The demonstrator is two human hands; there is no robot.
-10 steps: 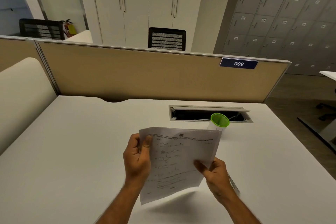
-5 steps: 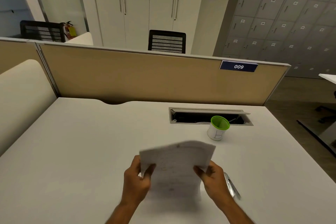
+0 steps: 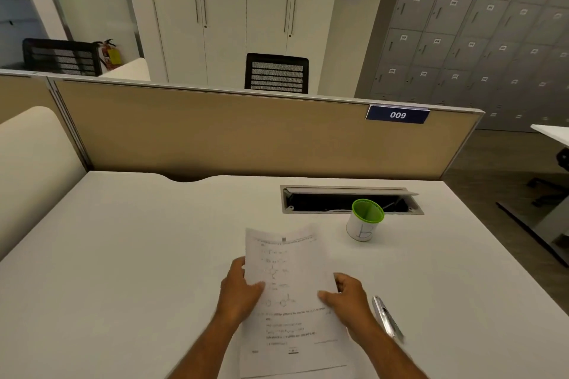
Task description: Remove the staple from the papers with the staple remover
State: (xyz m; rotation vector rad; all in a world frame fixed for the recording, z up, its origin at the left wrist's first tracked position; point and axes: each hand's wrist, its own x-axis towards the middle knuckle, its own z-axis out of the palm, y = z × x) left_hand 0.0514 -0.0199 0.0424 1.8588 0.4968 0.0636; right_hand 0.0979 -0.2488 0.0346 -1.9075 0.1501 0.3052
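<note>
two hands hold the papers (image 3: 292, 286) on the surface (image 3: 123, 255): your left hand (image 3: 241, 289) and right hand (image 3: 349, 300) each pinch a side edge, thumbs on top, other fingers (image 3: 241, 263) partly hidden. the staple is too small to see. the blurred staple remover (image 3: 386, 318) lies just beside your right hand.

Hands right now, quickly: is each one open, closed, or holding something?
Left hand: holding the papers by the left edge.
Right hand: holding the papers by the right edge.

Print on the papers (image 3: 289, 286) is too blurred to read and the staple too small to make out, as both forearms (image 3: 203, 348) run off the bottom edge and the staple remover (image 3: 386, 318) smears at its near end.
</note>
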